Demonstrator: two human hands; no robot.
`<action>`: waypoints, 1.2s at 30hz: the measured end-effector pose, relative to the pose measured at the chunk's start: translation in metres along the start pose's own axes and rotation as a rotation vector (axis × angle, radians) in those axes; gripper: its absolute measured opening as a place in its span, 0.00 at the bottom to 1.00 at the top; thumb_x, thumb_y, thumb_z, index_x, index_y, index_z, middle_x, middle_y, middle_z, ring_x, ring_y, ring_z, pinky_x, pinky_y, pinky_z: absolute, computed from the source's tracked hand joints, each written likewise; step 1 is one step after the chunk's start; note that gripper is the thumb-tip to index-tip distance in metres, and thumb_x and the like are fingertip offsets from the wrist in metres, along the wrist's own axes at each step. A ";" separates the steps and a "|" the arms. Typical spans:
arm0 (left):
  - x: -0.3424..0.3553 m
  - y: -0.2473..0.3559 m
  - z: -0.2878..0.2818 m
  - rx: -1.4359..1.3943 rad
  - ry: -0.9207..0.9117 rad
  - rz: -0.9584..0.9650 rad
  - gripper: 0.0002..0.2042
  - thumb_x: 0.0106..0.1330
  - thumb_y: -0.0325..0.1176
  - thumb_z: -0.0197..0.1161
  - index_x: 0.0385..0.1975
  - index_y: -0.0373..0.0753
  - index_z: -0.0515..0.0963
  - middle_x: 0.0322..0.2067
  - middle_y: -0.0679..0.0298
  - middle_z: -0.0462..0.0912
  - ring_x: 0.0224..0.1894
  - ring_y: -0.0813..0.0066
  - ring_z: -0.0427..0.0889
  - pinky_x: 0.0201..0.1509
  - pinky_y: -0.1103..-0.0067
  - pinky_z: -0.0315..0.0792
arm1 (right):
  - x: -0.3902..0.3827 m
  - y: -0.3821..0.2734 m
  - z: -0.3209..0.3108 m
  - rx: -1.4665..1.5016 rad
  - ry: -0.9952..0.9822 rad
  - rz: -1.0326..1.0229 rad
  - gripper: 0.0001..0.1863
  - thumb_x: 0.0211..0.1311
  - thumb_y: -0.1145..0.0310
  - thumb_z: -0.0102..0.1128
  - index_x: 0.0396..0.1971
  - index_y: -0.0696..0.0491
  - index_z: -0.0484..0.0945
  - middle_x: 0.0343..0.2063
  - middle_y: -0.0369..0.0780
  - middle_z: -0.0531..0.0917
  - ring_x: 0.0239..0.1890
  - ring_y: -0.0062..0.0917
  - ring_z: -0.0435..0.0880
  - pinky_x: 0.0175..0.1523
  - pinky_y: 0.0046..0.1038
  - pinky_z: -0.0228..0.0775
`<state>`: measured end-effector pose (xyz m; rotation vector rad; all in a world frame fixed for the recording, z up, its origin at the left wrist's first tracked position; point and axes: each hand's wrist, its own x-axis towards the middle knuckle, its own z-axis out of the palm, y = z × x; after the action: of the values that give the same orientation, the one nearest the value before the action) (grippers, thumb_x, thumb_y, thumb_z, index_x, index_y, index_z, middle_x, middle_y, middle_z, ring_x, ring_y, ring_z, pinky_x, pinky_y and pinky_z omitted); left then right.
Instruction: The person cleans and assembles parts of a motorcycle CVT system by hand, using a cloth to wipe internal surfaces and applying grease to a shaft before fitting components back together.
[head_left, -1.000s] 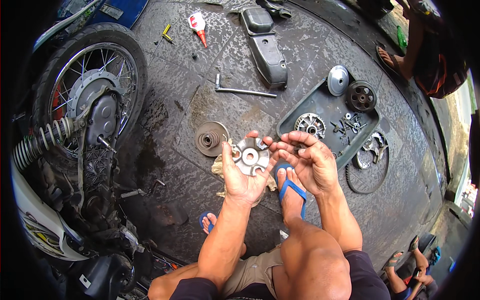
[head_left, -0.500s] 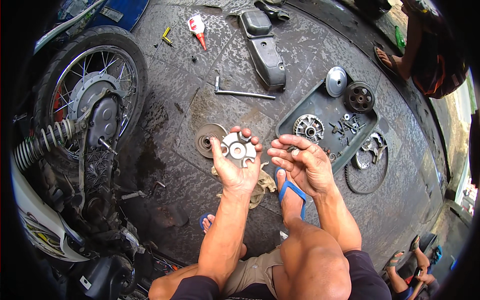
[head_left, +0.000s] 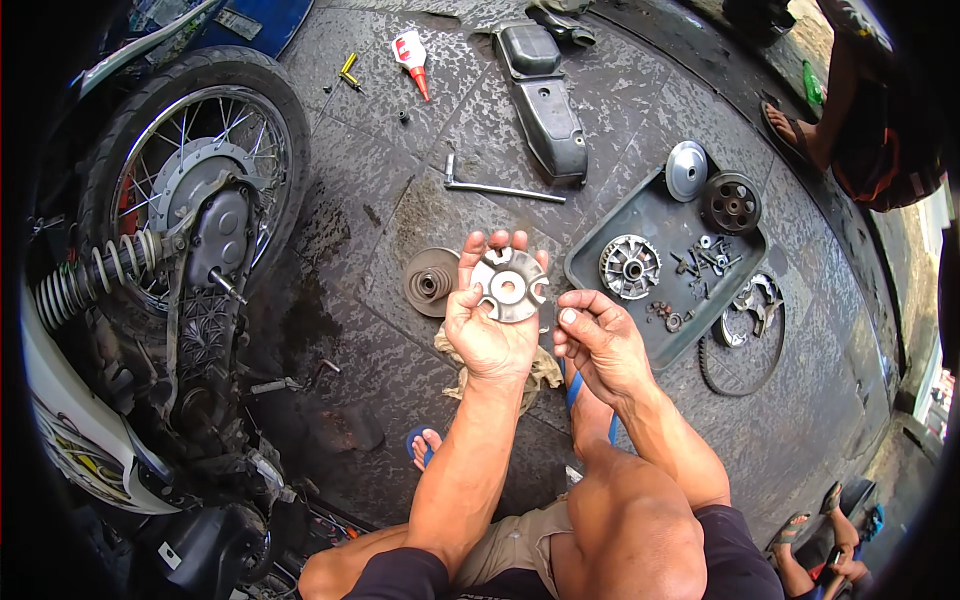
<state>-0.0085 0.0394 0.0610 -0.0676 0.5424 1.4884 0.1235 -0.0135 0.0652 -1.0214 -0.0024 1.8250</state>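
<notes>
In my upturned left hand (head_left: 497, 340) rests a silver variator ramp plate (head_left: 509, 287) with a round centre hole and notched rim. The thumb presses on its edge and the fingers curl up behind it. Close by on its right is my right hand (head_left: 603, 350), thumb and fingertips pinched together; whatever lies between them is hidden or too small to name. Beyond my left hand, a round pulley with a coil spring (head_left: 433, 283) lies on the floor. A crumpled rag (head_left: 543, 373) shows partly beneath my hands.
To the right, a grey tray (head_left: 592, 250) holds a finned variator half (head_left: 630, 267), bolts and small parts. A drive belt (head_left: 742, 388) lies beyond it. Ahead are an L-shaped wrench (head_left: 505, 191), black cover (head_left: 545, 100) and white bottle (head_left: 410, 52). A motorcycle wheel (head_left: 292, 150) stands left.
The plate has turned in my left hand and now faces up more fully. My right fingers have drawn into a tighter pinch. The whole view has shifted slightly.
</notes>
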 end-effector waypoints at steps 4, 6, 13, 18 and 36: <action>-0.003 -0.004 -0.005 0.077 -0.068 0.031 0.26 0.57 0.31 0.48 0.60 0.38 0.69 0.54 0.53 0.76 0.63 0.52 0.72 0.69 0.51 0.66 | 0.007 -0.001 0.001 0.016 0.062 -0.052 0.09 0.66 0.77 0.63 0.44 0.59 0.76 0.33 0.39 0.83 0.31 0.23 0.86 0.38 0.23 0.83; -0.005 -0.007 -0.005 0.115 -0.093 0.022 0.27 0.58 0.30 0.47 0.61 0.39 0.67 0.54 0.52 0.76 0.63 0.53 0.72 0.68 0.53 0.67 | 0.008 -0.001 0.001 0.020 0.062 -0.057 0.09 0.66 0.77 0.63 0.44 0.59 0.76 0.32 0.39 0.83 0.31 0.22 0.85 0.37 0.22 0.83; -0.017 -0.012 0.007 0.209 -0.206 -0.114 0.34 0.59 0.37 0.51 0.71 0.40 0.59 0.64 0.49 0.69 0.68 0.51 0.66 0.74 0.54 0.58 | 0.009 -0.014 0.001 -0.343 0.141 -0.238 0.12 0.61 0.74 0.70 0.42 0.59 0.77 0.31 0.37 0.83 0.31 0.16 0.80 0.35 0.20 0.75; -0.018 -0.010 0.004 0.046 -0.002 -0.479 0.40 0.69 0.67 0.46 0.67 0.35 0.65 0.65 0.49 0.69 0.67 0.53 0.68 0.73 0.57 0.60 | 0.014 -0.032 0.005 -0.814 0.156 -0.502 0.13 0.61 0.75 0.68 0.45 0.61 0.81 0.33 0.37 0.84 0.34 0.16 0.80 0.43 0.20 0.75; 0.000 0.000 -0.007 -0.022 0.062 -0.239 0.28 0.77 0.59 0.39 0.56 0.40 0.72 0.47 0.55 0.80 0.52 0.54 0.79 0.58 0.61 0.75 | 0.004 -0.046 -0.006 0.113 -0.259 -0.064 0.23 0.61 0.86 0.48 0.58 0.69 0.68 0.57 0.56 0.76 0.61 0.45 0.78 0.64 0.39 0.76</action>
<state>-0.0109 0.0365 0.0545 -0.1897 0.5478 1.2620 0.1615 0.0095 0.0781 -0.6938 -0.0875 1.8648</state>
